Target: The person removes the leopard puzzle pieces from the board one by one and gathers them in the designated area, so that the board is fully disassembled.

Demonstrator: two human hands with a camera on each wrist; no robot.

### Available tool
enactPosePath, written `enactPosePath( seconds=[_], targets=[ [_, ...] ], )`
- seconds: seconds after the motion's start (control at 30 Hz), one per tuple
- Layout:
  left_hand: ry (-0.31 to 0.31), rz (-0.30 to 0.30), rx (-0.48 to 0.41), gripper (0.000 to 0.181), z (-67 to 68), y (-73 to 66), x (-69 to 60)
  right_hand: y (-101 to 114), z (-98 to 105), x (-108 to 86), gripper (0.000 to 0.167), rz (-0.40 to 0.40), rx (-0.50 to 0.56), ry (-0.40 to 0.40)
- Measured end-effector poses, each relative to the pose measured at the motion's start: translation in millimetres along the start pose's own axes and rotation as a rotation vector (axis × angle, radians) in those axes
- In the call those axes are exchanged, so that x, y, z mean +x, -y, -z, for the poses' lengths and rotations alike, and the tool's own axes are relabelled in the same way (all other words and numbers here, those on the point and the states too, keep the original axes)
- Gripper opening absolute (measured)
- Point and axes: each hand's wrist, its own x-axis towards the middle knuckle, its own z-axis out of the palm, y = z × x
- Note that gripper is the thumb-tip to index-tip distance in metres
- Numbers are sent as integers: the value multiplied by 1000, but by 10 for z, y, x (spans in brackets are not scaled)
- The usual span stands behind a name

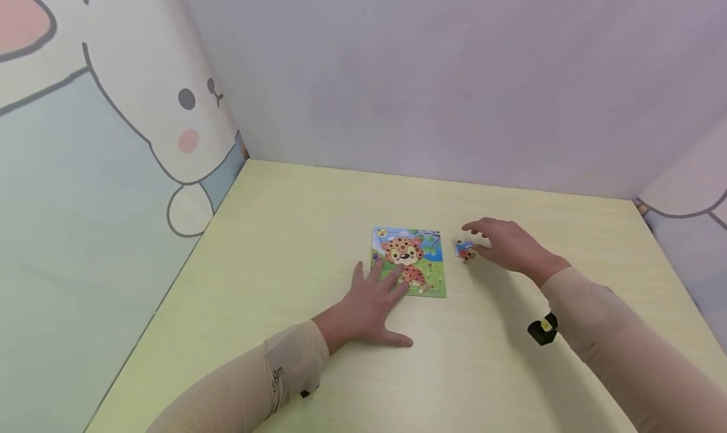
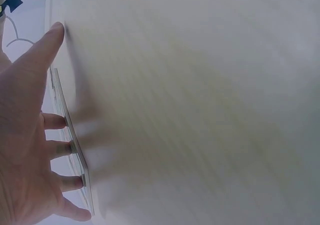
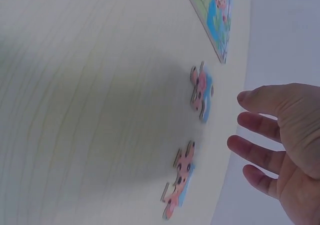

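Note:
A jigsaw puzzle board (image 1: 435, 256) with a spotted leopard picture lies flat on the table. My left hand (image 1: 369, 307) is spread, its fingers resting on the board's lower left part and the thumb out over the tabletop. In the left wrist view, several fingertips meet the board's thin edge (image 2: 75, 137). Just right of the board lies a loose puzzle piece (image 1: 462, 249). The right wrist view shows two pieces, an upper one (image 3: 200, 92) and a lower one (image 3: 181, 177). My right hand (image 1: 508, 247) hovers over them with loosely bent fingers, holding nothing.
The pale yellow wooden table (image 1: 295, 231) meets a plain lilac wall sheet (image 1: 426, 92) at the back. A wall printed with a cartoon animal (image 1: 142, 136) borders the left side, and another printed sheet (image 1: 693, 180) stands at the right.

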Motion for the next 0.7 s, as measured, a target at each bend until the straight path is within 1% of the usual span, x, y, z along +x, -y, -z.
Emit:
enactPosePath(
  seconds=[0.17, 0.33, 0.47, 0.6, 0.7],
  targets=[
    [-6, -2, -5, 104, -5, -7, 0, 209, -108, 169, 45, 53, -26, 4],
    [-6, -2, 0, 104, 10, -31, 1, 384, -216, 282, 42, 154, -92, -28],
    [-10, -5, 3, 105, 17, -47, 1, 505, -239, 314, 40, 229, -136, -43],
    [-16, -10, 16, 106, 12, -58, 5, 592, -235, 315, 40, 266, -149, -35],
    [-12, -11, 17, 105, 9, -67, 7, 622, -244, 317, 42, 275, -156, -24]
  ],
)
